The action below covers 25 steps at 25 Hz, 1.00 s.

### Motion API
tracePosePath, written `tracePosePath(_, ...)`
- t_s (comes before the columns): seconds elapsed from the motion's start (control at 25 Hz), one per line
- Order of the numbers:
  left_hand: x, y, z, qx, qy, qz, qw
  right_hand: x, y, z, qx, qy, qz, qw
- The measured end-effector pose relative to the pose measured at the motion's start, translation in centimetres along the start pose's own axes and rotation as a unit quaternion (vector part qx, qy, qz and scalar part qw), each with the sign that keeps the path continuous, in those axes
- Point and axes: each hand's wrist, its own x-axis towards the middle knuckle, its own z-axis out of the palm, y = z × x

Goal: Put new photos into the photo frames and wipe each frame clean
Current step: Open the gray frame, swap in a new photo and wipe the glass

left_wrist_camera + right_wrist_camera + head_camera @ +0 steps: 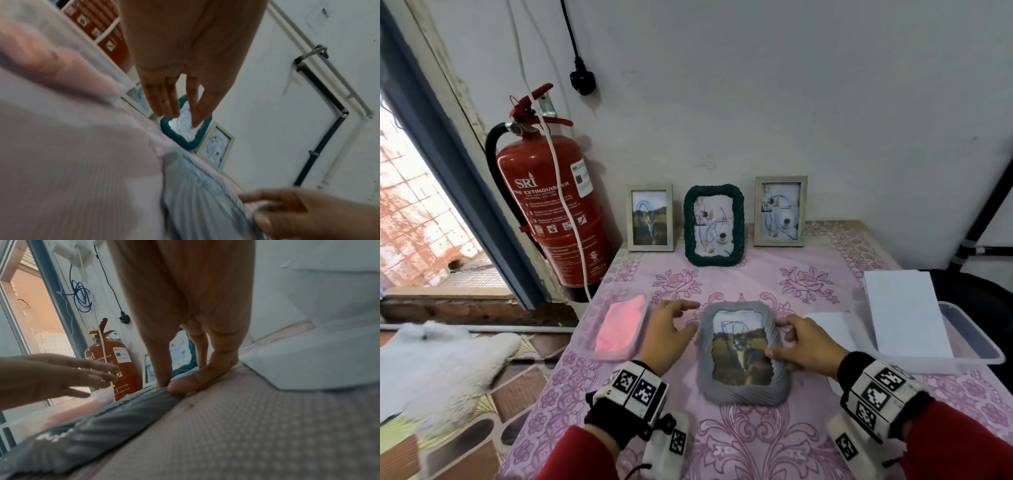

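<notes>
a: where does the job stand?

b: four frames are out. three stand upright against the wall at the back of the surface (774,284): a pale one (650,217) on the left, a dark green braided one (714,224) in the middle, another pale one (780,211) on the right. each shows a picture with blue scribble over it. whether those are the new photos, i can't tell.

a: and the fourth?

b: the grey frame (741,353) lies flat, face up, near the front edge, with a photo in it. it looks like the one being worked on.

a: what are the hands doing?

b: the right hand (804,346) holds the grey frame's right edge, thumb and fingers (185,386) curled onto the rim. the left hand (671,330) hovers just beside the frame's left edge, fingers straight and spread, holding nothing.

a: any wiping yet?

b: none that shows. a pink cloth (621,323) sits in a clear tray just left of the left hand, untouched as it lies. my guess is that it is the wiper.

a: spare photos?

b: white sheets (904,308) lean in a clear tub on the right, blank side up, so i can't say what they are. at least this frame's wipe seems left.
</notes>
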Motion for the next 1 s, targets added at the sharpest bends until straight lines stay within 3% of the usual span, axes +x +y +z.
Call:
tracePosePath(0.12, 1.3, -0.9, -3.3, -0.009, 0.090, 0.014, 0.996, 0.1, 0.1, -0.2, 0.007, -0.010, 0.005, 1.000)
tracePosePath(0.2, 2.3, -2.5, -5.7, 0.026, 0.101, -0.015, 0.994, 0.0, 0.1, -0.2, -0.001, -0.014, 0.000, 1.000)
tracePosePath(0.36, 3.3, -6.0, -8.5, 0.158, -0.028, -0.119, 0.980, 0.0, 0.3, -0.1, -0.013, -0.019, -0.005, 1.000)
tracePosePath(0.44, 3.2, -6.9, -9.0, 0.213, -0.092, -0.134, 0.963, 0.0, 0.3, -0.1, -0.012, -0.021, -0.006, 1.000)
tracePosePath(0.6, 3.2, -7.0, -8.6, 0.310, -0.087, -0.110, 0.940, 0.0, 0.3, -0.1, -0.007, -0.026, 0.000, 1.000)
tracePosePath(0.84, 3.2, -6.7, -8.5, 0.245, -0.080, -0.138, 0.956, 0.0, 0.4, -0.1, -0.001, -0.027, 0.000, 1.000)
tracePosePath(1.0, 2.5, -6.3, -8.5, 0.159, -0.025, -0.125, 0.979, 0.1, 0.4, -0.1, 0.001, -0.027, -0.003, 1.000)
